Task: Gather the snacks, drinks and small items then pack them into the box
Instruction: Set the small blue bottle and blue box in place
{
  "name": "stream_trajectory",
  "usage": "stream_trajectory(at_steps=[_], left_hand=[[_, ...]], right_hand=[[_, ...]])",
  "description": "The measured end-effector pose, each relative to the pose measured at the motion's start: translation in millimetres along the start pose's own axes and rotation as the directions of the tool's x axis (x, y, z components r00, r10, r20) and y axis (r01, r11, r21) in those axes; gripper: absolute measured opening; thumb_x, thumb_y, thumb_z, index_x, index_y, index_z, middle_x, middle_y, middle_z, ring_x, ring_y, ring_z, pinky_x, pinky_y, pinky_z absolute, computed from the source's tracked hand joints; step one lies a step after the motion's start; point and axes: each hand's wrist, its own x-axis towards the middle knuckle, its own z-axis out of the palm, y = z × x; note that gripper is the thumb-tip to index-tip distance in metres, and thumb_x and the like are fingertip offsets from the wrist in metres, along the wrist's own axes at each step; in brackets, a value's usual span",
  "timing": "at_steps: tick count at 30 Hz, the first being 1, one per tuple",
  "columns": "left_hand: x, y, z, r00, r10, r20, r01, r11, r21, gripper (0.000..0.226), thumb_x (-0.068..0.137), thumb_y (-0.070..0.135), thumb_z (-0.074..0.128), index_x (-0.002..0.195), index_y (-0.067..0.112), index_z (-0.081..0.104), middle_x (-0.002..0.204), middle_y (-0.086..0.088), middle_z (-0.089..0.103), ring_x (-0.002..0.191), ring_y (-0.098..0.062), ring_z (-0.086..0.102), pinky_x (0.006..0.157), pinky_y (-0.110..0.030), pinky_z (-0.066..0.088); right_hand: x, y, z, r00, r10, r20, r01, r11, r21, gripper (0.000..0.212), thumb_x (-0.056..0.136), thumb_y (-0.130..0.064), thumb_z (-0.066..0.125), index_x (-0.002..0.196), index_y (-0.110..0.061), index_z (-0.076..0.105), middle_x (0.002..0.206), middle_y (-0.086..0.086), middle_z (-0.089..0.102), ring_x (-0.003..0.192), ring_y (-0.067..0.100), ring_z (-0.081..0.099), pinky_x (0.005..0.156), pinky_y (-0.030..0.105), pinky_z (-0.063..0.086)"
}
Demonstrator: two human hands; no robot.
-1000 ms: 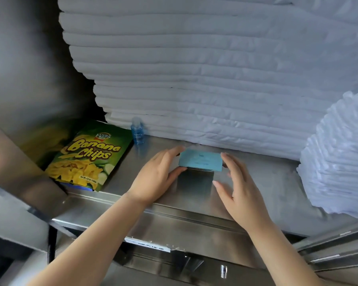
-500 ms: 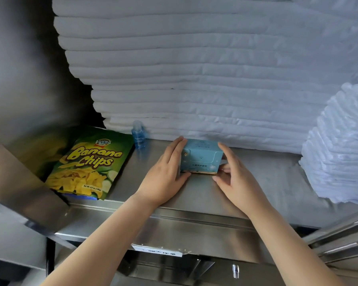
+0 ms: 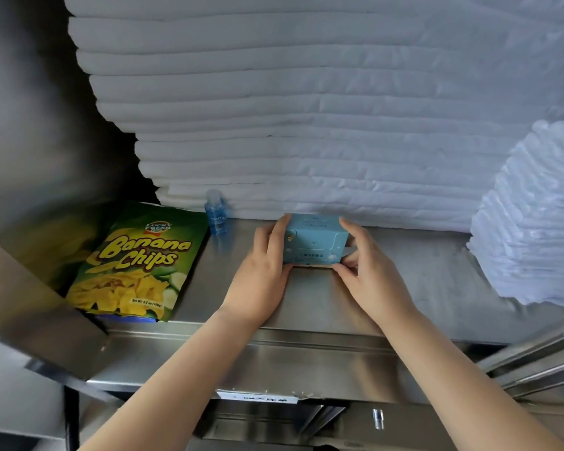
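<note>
On the steel shelf (image 3: 420,288), the left hand (image 3: 261,275) presses straight fingers against the blue box (image 3: 313,242) at nine o'clock, while the right hand (image 3: 368,278) pinches it at three (squeezing to lift it, I'd guess).

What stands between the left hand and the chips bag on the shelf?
Nothing visible. Only bare shelf lies between the left hand and the chips bag. The bottle stands further back, beside the bag's top corner, off that line. That hand and the right hand hold the blue box.
</note>
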Motion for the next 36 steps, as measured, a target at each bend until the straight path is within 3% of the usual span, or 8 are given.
stream_trajectory(at_steps=[3,7,15,18,21,25,30,36], left_hand=[[2,-3,-1,0.993,-0.091,-0.077,0.094,0.995,0.03,0.072,0.081,-0.012,0.051,0.145,0.002,0.023,0.125,-0.018,0.042,0.103,-0.035,0.054,0.081,-0.034,0.047],[-3,-11,-7,0.965,-0.253,-0.068,0.258,0.963,0.078,0.074,0.086,-0.004,0.047,0.147,-0.001,0.004,0.146,-0.02,0.025,0.124,-0.036,0.041,0.097,-0.033,0.038],[-17,-23,-18,0.959,-0.282,0.036,0.278,0.956,0.099,0.076,0.092,0.016,0.048,0.149,0.007,-0.001,0.158,-0.01,0.003,0.142,-0.027,0.016,0.11,-0.027,0.02],[-26,-25,-17,0.967,-0.245,0.062,0.235,0.961,0.143,0.078,0.093,0.024,0.048,0.15,0.011,-0.004,0.158,-0.005,-0.007,0.141,-0.027,0.022,0.107,-0.031,0.028],[-26,-28,-14,0.965,-0.247,0.087,0.23,0.958,0.172,0.077,0.095,0.03,0.045,0.15,0.013,-0.007,0.157,-0.006,-0.015,0.142,-0.025,0.019,0.108,-0.03,0.025],[-21,-30,-13,0.953,-0.296,0.068,0.282,0.945,0.164,0.074,0.097,0.033,0.041,0.15,0.013,-0.006,0.157,-0.009,-0.016,0.144,-0.024,0.013,0.111,-0.029,0.019],[-21,-31,-14,0.954,-0.291,0.078,0.273,0.944,0.185,0.073,0.098,0.035,0.039,0.149,0.012,-0.008,0.156,-0.01,-0.015,0.145,-0.022,0.003,0.114,-0.027,0.011],[-28,-26,-10,0.967,-0.246,0.065,0.221,0.938,0.267,0.071,0.097,0.033,0.039,0.15,0.01,-0.003,0.157,-0.01,-0.011,0.146,-0.02,-0.002,0.116,-0.031,0.01]], right_hand=[[21,-20,15,1.0,0.008,-0.026,-0.009,0.999,-0.049,0.06,0.083,-0.014,0.07,0.136,-0.015,0.042,0.123,0.009,0.059,0.089,0.021,0.065,0.071,0.021,0.046],[48,-45,39,1.0,-0.001,0.028,0.003,0.998,-0.061,0.059,0.087,-0.013,0.065,0.139,-0.012,0.037,0.133,0.012,0.053,0.107,0.03,0.06,0.083,0.041,0.052],[57,-48,52,0.998,-0.027,0.059,0.025,0.999,0.021,0.061,0.087,-0.013,0.064,0.14,-0.014,0.034,0.122,0.01,0.059,0.101,0.025,0.063,0.08,0.038,0.052],[46,-45,48,0.997,0.014,0.082,-0.026,0.988,0.153,0.077,0.086,-0.014,0.065,0.148,-0.025,0.021,0.106,-0.017,0.056,0.089,-0.002,0.06,0.073,0.008,0.046],[39,-43,49,0.993,0.053,0.106,-0.076,0.973,0.22,0.066,0.09,-0.01,0.059,0.145,-0.028,0.028,0.103,-0.028,0.051,0.09,-0.012,0.055,0.07,-0.003,0.036],[46,-45,55,0.988,0.02,0.155,-0.052,0.977,0.204,0.051,0.093,-0.01,0.051,0.139,-0.03,0.04,0.12,-0.014,0.055,0.094,-0.003,0.055,0.074,0.0,0.037],[47,-43,56,0.984,-0.004,0.175,-0.03,0.981,0.194,0.052,0.094,-0.009,0.049,0.141,-0.03,0.04,0.119,-0.006,0.053,0.091,-0.003,0.054,0.074,0.003,0.037],[38,-39,45,0.966,0.082,0.247,-0.107,0.99,0.09,0.065,0.095,-0.023,0.051,0.151,-0.027,0.016,0.138,-0.006,0.044,0.116,0.004,0.049,0.089,0.015,0.035]])
